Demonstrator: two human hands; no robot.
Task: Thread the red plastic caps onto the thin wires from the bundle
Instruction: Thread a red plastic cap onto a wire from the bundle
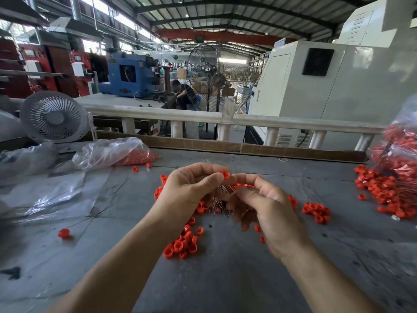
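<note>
Left hand (187, 190) pinching red cap (225, 175) at frame centre, right hand (266, 206) fingers curled round copper wire bundle (217, 201), wire tips blurred, loose caps (182, 243) half hidden beneath wrists on grey table (225, 279), bagged caps (399, 154) cut off right, clear bag (112, 152) upper left.

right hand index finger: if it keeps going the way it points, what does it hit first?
The right hand points its index finger left, at the red cap pinched in the left hand. It looks almost touching; depth is unclear.
</note>
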